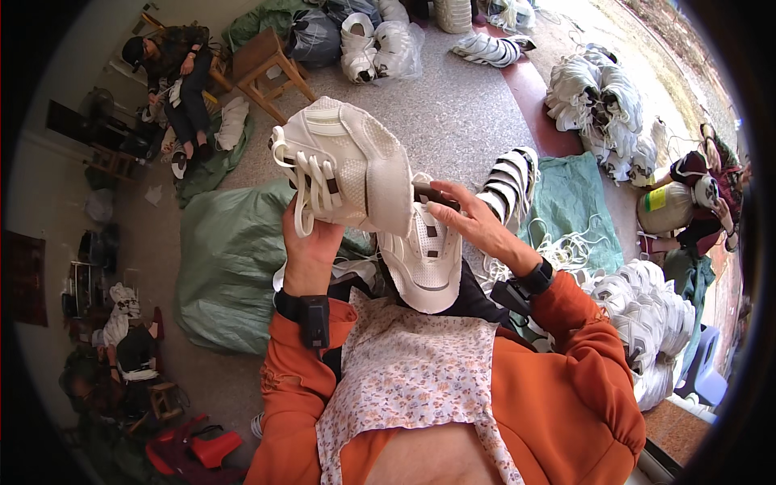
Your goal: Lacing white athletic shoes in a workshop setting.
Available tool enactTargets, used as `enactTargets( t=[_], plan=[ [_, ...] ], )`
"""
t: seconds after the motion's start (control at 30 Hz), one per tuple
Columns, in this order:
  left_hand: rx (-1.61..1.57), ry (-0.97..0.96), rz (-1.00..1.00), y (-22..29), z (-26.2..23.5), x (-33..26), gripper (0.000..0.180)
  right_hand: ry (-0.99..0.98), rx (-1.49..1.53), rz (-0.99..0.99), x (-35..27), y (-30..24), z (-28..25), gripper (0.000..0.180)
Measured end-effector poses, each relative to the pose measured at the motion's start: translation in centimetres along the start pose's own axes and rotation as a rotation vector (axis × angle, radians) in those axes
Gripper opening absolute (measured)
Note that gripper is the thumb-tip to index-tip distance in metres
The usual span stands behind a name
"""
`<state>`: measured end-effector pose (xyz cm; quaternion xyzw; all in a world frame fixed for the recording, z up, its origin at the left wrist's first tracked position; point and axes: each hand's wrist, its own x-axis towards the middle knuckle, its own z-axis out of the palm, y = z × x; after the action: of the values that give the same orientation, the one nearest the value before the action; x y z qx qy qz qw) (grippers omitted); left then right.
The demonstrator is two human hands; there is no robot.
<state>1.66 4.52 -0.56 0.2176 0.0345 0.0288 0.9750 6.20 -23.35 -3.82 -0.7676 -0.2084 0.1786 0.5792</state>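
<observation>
In my left hand is a white shoe upper with laces threaded in its eyelets, held up and tilted in front of me. The fingers are mostly hidden behind it. A second white shoe upper rests on my lap, toe toward me, with dark patches along its eyelet rows. My right hand grips this one at its collar, thumb and fingers bent over the edge. The raised upper overlaps part of the collar of the lower one.
A striped bundle of nested uppers and loose white laces lie to the right. A big green sack stands at left. More uppers are piled at right. A wooden stool is ahead; other people sit left and right.
</observation>
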Motion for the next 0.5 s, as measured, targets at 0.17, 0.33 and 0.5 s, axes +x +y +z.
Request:
enactTargets(
  t=[0.17,0.33,0.5],
  plan=[
    [-0.044,-0.070,0.031,0.7,-0.3,-0.7,0.035,0.174,0.348,0.211,0.8,2.1,-1.0,0.066],
    [-0.012,0.049,0.002,3.7,-5.0,-3.0,0.047,-0.087,0.213,0.016,0.6,2.2,0.2,0.059],
    [0.434,0.212,0.151,6.9,-8.4,-5.4,0.050,-0.148,0.063,0.061,1.7,0.9,0.7,0.061]
  ],
)
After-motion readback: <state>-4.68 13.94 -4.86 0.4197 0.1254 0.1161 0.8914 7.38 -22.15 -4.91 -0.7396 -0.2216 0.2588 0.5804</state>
